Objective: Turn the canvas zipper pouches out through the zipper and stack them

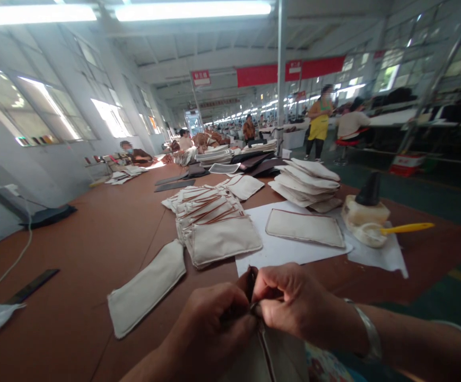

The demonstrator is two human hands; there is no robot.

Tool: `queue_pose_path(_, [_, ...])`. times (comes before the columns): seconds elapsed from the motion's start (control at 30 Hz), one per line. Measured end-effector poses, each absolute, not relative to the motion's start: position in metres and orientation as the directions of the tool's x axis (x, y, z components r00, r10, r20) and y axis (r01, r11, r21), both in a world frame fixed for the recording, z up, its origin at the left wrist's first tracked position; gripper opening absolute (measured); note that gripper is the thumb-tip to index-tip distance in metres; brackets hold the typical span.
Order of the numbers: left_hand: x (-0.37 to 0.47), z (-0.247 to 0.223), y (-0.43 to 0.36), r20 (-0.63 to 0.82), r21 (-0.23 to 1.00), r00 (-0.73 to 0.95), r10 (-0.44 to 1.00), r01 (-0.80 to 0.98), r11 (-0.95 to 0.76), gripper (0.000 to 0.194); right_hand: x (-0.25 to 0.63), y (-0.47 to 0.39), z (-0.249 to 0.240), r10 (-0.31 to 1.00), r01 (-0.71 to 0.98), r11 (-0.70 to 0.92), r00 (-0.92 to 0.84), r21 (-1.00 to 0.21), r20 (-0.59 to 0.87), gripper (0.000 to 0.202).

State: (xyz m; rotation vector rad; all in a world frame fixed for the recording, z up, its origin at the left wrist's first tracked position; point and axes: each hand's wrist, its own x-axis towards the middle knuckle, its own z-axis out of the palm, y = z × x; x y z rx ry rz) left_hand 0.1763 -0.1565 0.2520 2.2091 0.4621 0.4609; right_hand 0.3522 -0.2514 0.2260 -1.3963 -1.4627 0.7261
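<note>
Both my hands meet at the table's near edge over a cream fabric piece with a dark slit or seam down its middle. My left hand pinches its brown edge from the left. From the right, my right hand pinches the same edge, thumb and forefinger together. The fingers hide exactly what lies between them. Just beyond, a stack of cream fabric pieces with brown edges spreads over the table. One cream piece lies alone to the left, and another rests on white paper.
A glue pot with a black top stands at right, beside a dish with a yellow-handled brush. Behind the paper is a taller pile of cream pieces. A dark flat strip lies at left. People are farther back.
</note>
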Motion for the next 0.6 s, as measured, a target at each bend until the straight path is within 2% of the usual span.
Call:
queue_pose_path(0.1, [0.175,0.249,-0.160,0.210,0.739,0.863,0.459,0.167,-0.652,0.016,0.350,-0.251,0.227,0.953,0.427,0.219,0.098,-0.877,0.286,0.010])
queue_pose_path(0.27, [0.172,0.252,-0.162,0.032,0.841,0.855,0.518,0.257,-0.476,0.029,0.344,-0.254,0.224,0.948,0.423,0.229,0.108,-0.877,0.300,0.008])
queue_pose_path(0.37, [0.173,0.254,-0.164,0.041,0.860,0.852,0.522,0.236,-0.452,0.036,0.343,-0.257,0.224,0.944,0.433,0.238,0.109,-0.870,0.313,0.009])
queue_pose_path(0.5, [0.177,0.249,-0.167,0.060,0.844,0.861,0.505,0.227,-0.486,0.022,0.343,-0.259,0.227,0.938,0.463,0.241,0.114,-0.853,0.327,0.012])
queue_pose_path(0.6, [0.180,0.246,-0.169,-0.017,0.879,0.827,0.562,0.280,-0.386,0.020,0.343,-0.260,0.229,0.930,0.501,0.249,0.115,-0.829,0.349,0.013])
